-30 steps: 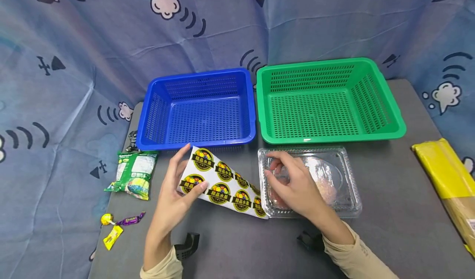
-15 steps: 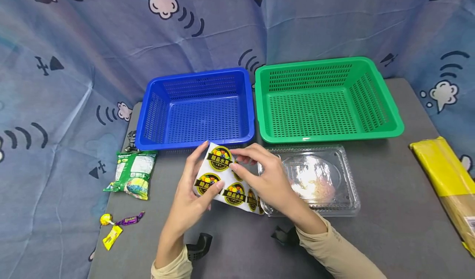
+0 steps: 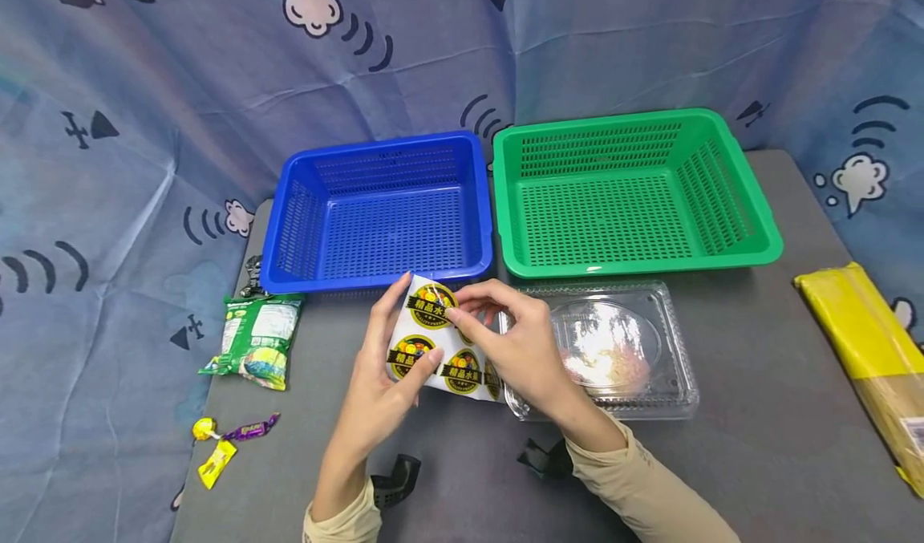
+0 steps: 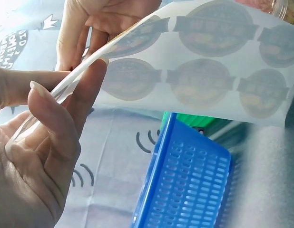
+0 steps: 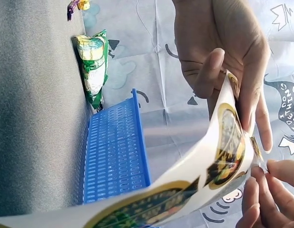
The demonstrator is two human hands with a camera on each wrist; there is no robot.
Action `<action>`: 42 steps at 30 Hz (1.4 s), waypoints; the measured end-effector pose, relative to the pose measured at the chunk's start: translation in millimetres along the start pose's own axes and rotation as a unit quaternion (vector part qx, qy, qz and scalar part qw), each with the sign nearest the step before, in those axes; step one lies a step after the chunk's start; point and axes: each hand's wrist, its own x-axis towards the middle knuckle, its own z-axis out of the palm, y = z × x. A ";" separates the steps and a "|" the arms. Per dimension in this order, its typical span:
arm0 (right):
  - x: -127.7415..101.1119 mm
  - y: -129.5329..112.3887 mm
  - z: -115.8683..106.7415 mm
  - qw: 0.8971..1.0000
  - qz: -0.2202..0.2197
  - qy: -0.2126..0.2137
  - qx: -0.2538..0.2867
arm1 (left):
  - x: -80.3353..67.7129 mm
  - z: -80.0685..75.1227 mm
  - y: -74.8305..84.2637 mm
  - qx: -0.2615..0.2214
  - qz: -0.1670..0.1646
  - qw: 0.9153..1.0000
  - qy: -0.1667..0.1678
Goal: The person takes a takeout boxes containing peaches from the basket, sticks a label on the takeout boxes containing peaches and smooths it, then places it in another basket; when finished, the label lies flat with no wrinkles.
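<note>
A white sticker sheet with round black-and-yellow labels is held up off the grey table, just in front of the blue basket. My left hand grips its left edge between thumb and fingers. My right hand pinches at the edge of the top sticker. The left wrist view shows the sheet's pale back bent over my left fingers. In the right wrist view the sheet curves between my left hand and my right fingertips.
A clear plastic clamshell box holding pinkish food lies right of my hands. Behind it is a green basket. A green snack bag and some candies lie at the left, a yellow package at the right edge.
My right hand left the clear box and came over to the sheet's top sticker. My left hand raised the sheet more upright and shifted it slightly right.
</note>
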 end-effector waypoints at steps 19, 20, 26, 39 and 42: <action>0.0 4.8 -8.9 0.999 -0.044 0.016 0.024 | 1.1 -1.0 -3.0 0.011 -0.015 1.000 0.025; -0.5 6.0 -11.5 0.999 -0.039 0.020 0.025 | 0.9 -1.9 -3.6 0.013 -0.017 0.999 0.029; -5.0 13.4 -37.2 0.999 0.003 0.039 0.019 | 2.0 -9.8 -12.9 0.017 -0.028 0.998 0.058; -19.8 28.5 -120.8 0.990 0.067 0.084 -0.096 | 1.8 -36.2 -44.2 0.051 -0.059 0.990 0.121; -25.5 32.0 -135.8 0.982 0.095 0.050 -0.157 | 2.0 -40.9 -50.8 0.048 -0.064 0.988 0.129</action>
